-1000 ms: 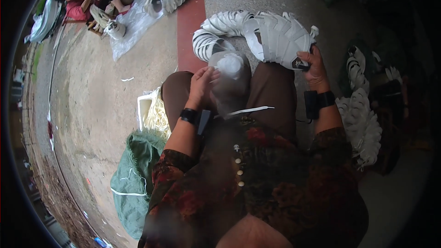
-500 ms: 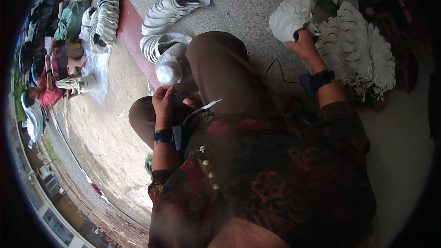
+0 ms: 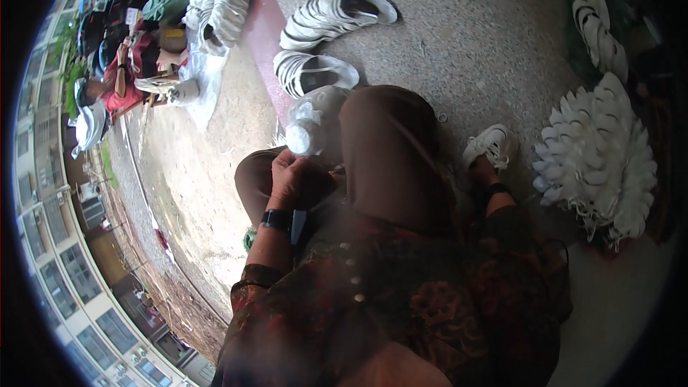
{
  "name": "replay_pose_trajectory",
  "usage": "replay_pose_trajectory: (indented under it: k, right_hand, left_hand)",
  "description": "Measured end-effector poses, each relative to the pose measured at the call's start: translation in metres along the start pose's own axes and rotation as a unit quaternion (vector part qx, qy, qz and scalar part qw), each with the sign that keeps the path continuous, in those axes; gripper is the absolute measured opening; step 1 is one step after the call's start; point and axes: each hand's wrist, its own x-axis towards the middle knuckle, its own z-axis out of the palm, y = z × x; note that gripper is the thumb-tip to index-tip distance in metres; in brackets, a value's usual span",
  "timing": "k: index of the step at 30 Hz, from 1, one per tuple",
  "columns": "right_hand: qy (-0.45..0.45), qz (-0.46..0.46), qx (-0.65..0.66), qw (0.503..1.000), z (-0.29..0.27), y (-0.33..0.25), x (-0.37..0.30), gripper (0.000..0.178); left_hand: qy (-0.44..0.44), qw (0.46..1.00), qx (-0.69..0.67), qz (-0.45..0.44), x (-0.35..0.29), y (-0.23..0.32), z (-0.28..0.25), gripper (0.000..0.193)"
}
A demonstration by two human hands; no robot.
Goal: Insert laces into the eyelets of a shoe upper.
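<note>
A single white shoe upper (image 3: 494, 145) with crossed laces is gripped by my right hand (image 3: 483, 170), low beside my right knee. The hand is partly covered by the upper and in shadow. My left hand (image 3: 287, 174) rests over my left knee, its fingers pinched together. Whatever they hold, if anything, is too small to make out. Just beyond those fingertips lies a round bundle (image 3: 306, 130) wrapped in clear-white plastic. A large pile of nested white shoe uppers (image 3: 600, 161) stands to my right, laces trailing from its lower edge.
Curved rows of nested uppers (image 3: 326, 18) lie on the speckled floor (image 3: 466, 21) ahead, with a shorter row (image 3: 308, 72) nearer. Another stack (image 3: 598, 29) is at far right. At left, a seated person in red (image 3: 118, 86) works beside more stacked uppers (image 3: 228, 11).
My right hand has come from the pile down and in beside my knee, now with one upper. The left hand remains pinched over the left knee. My view has shifted.
</note>
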Motion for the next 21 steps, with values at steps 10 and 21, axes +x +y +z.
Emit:
replay_pose_trajectory:
  k: [10,21]
  right_hand:
    - [-0.012,-0.068,-0.313,0.947,-0.011,-0.045,-0.020,0.028]
    - [0.129,-0.072,-0.137,0.979,-0.062,-0.157,-0.001,0.014]
  left_hand:
    - [-0.021,0.999,0.024,0.013,0.009,0.045,-0.031,0.007]
    - [0.084,0.974,0.201,0.064,0.166,0.038,-0.064,0.071]
